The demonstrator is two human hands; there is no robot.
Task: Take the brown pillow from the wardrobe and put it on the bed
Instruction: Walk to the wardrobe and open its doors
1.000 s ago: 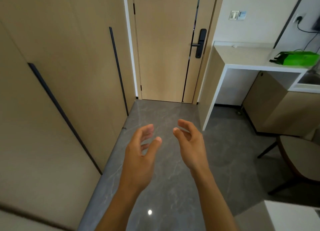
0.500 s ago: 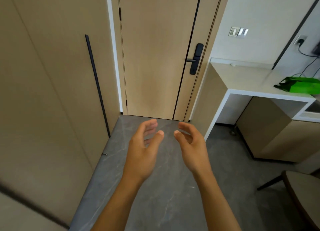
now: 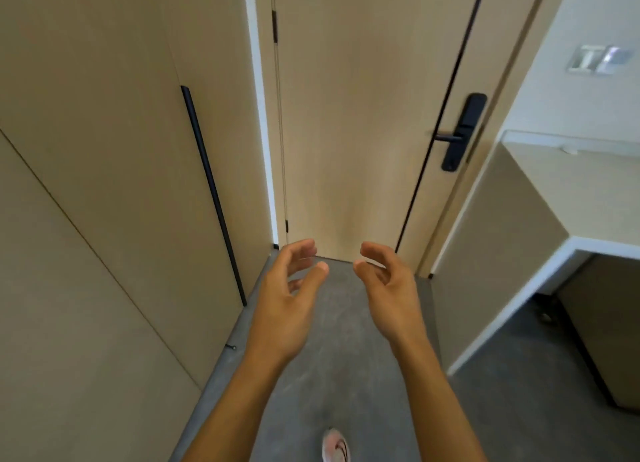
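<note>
**Both hands empty at closed wardrobe**

Head view: left hand (image 3: 287, 302) and right hand (image 3: 389, 295) hover over the grey floor (image 3: 346, 364), fingers loosely curled apart, holding nothing. The beige wardrobe door (image 3: 114, 157) with slim black handle (image 3: 213, 195) stands shut at left; the brown pillow is not visible.

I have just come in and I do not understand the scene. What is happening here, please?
A person stands in a narrow hallway with both arms held out. The left hand and the right hand are open and hold nothing. The wardrobe on the left is closed, its long black handle untouched. No pillow and no bed are in view, so the fetching has not begun.
</note>
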